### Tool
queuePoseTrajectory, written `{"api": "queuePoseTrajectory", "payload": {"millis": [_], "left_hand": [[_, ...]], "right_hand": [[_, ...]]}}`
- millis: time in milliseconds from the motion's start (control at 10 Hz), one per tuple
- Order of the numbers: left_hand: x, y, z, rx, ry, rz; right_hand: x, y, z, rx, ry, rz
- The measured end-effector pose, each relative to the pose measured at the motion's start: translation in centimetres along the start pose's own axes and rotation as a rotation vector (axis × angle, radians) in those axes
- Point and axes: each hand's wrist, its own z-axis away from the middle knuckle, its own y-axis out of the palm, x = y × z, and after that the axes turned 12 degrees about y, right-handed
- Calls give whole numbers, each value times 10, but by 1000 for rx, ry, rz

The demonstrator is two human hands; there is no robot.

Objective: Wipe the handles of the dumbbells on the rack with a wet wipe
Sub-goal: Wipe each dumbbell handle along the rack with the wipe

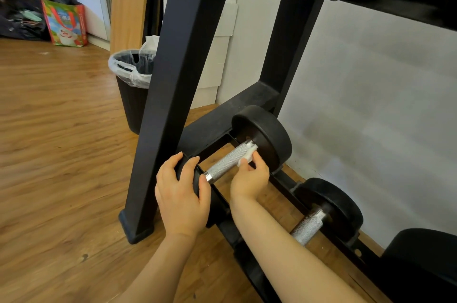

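Note:
A black dumbbell lies on the lowest rail of the black rack [173,75], its knurled silver handle [226,163] pointing toward the far black weight head [265,134]. My left hand [181,196] grips the near weight head, fingers curled over its edge. My right hand [251,175] pinches a small white wet wipe [248,156] against the far end of the handle, next to the far head. A second dumbbell with a silver handle [308,227] sits to the right on the same rail, partly hidden by my right forearm.
A black bin with a clear plastic liner [132,72] stands behind the rack's left leg. A colourful bag [65,23] and dark clutter sit at the far left wall. A white wall runs behind the rack; wood floor spreads to the left.

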Motion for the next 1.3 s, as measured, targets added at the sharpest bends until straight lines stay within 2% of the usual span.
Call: {"api": "queuePoseTrajectory", "payload": {"millis": [300,400,500,700,800,1000,1100,1200,1300], "left_hand": [[1,2,0,-5,3,-5],[2,2,0,2,3,-3],[1,1,0,-3,7,-12],[1,0,0,9,-6,-2],[1,0,1,8,-8,-6],[3,1,1,7,-3,2],[3,2,1,5,2,-5],[3,2,0,3,5,0],[3,2,1,3,8,-2]], "right_hand": [[-3,-7,5,33,-150,84],[-3,-11,5,50,-279,219],[-12,-16,12,138,-431,352],[0,-18,-3,96,-490,434],[-9,-21,0,164,-631,554],[-11,-26,-12,210,-640,558],[-15,-29,-9,247,-735,625],[-12,-34,-18,236,-677,581],[-14,-37,-18,214,-716,587]]}}
